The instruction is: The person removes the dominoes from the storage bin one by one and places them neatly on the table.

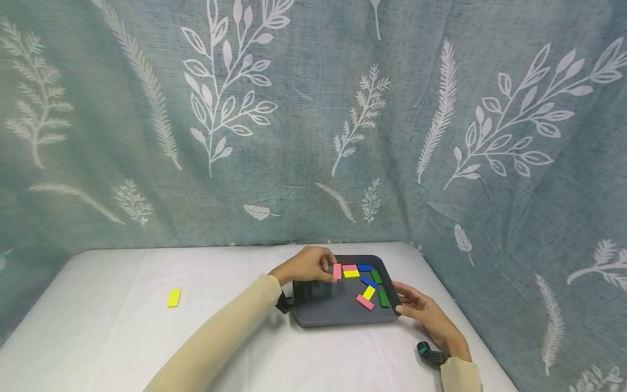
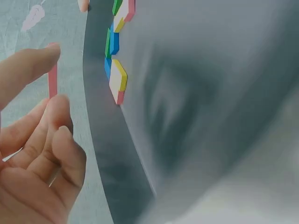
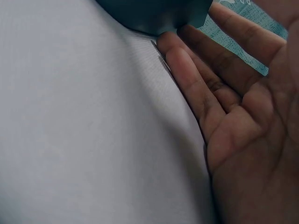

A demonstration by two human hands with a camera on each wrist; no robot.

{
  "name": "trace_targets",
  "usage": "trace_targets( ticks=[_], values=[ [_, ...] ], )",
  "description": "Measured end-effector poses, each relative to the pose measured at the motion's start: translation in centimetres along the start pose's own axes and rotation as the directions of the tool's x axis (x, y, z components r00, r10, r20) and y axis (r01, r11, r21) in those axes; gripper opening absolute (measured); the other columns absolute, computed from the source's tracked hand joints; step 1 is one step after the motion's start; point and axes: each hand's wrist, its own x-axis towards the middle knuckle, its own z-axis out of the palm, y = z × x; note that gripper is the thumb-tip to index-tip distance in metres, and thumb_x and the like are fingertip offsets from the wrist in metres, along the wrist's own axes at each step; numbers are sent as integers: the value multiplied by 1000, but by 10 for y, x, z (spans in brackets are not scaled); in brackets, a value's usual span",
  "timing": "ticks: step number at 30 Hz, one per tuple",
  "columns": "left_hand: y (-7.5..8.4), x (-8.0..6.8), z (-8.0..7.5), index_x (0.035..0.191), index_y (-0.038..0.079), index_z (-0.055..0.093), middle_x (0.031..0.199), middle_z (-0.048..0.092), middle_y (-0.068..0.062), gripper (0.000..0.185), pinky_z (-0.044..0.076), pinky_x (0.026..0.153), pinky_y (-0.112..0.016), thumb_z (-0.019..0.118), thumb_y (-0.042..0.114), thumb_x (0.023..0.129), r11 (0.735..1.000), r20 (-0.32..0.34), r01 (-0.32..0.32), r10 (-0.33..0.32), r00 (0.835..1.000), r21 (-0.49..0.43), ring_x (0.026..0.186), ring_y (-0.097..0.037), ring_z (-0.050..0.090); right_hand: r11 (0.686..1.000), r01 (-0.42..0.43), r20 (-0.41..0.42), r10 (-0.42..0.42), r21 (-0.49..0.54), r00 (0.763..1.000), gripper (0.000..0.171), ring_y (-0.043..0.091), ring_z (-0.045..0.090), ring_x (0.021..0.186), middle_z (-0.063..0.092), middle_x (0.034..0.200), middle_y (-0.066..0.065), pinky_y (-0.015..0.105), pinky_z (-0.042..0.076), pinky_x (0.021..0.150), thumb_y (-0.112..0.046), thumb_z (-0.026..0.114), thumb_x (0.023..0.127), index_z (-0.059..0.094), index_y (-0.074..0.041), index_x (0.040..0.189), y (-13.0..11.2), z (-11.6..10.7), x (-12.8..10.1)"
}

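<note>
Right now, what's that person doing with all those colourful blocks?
A person's left hand pinches a pink block, holding it upright at the far edge of a dark tray. Their right hand rests open against the tray's right side. More blocks, pink, yellow, blue and green, lie in the tray. One yellow block lies alone on the white table.

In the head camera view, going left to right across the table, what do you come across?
Lone yellow block → left hand pinching a pink block → dark tray with its coloured blocks → right hand touching the tray's right edge.
</note>
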Motion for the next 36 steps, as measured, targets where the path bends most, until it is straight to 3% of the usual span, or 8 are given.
trace_targets(
  ticks=[12,20,25,32,36],
  values=[
    [-15,-44,-28,121,7,67,90,65,-1,43,51,71,-29,86,25,87,1000,-33,-10,9,999,-9,73,-13,59,1000,-27,-9,27,5,1000,69,23,51,131,46,156,7,37,39,106,-22,77,94,45,-17,156,2,-1,1],
    [-31,-79,-43,122,11,68,91,66,-1,42,51,68,-30,85,27,87,1000,-93,-12,14,996,21,71,-13,60,1000,-21,14,21,17,1000,70,23,52,130,44,157,12,32,43,102,-21,76,95,44,-14,157,2,0,2],
    [-41,-99,-54,122,11,68,90,64,4,41,51,68,-30,84,24,87,999,-136,1,5,991,41,71,-13,60,999,-32,4,32,4,999,69,25,53,128,45,155,13,31,44,101,-22,75,96,44,-15,157,3,2,1],
    [-46,-123,-70,122,14,67,91,64,5,41,51,67,-31,85,27,87,997,-150,52,-43,988,57,71,-14,59,998,-59,-24,59,-5,998,71,27,50,131,44,157,10,33,43,102,-25,78,94,44,-17,157,1,3,3],
    [-50,-135,-77,120,13,68,89,64,6,41,51,67,-30,86,27,86,996,-164,51,-38,986,79,70,-14,59,998,-53,-31,52,-19,998,72,27,50,131,44,157,10,35,42,103,-27,78,93,45,-18,156,0,2,3]
  ],
)
